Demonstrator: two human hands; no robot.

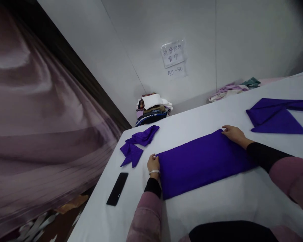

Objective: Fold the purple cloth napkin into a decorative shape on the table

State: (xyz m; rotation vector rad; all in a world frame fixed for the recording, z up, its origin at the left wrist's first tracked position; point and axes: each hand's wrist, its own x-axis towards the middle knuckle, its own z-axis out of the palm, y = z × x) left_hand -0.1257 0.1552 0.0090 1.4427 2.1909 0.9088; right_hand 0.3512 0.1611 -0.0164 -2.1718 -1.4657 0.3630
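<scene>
A purple cloth napkin [202, 161] lies before me as a wide, flat rectangle, slightly slanted on the white-covered table. Its far left corner is pinched in my left hand [154, 163], which wears a bracelet at the wrist. My right hand [234, 133] grips the far right corner between thumb and fingers. The right forearm hides part of the napkin's right edge. Left of it rests a folded, pointed purple cloth [135, 151]. Another purple cloth [275, 114], loosely folded with angular points, lies at the far right.
A black phone [117, 189] lies near the table's left edge. Behind the table stands a stack of folded cloths [154, 109], with more crumpled fabric [228, 91] farther right. A handwritten sign [173, 53] hangs on the wall. A mauve curtain [40, 117] hangs at the left.
</scene>
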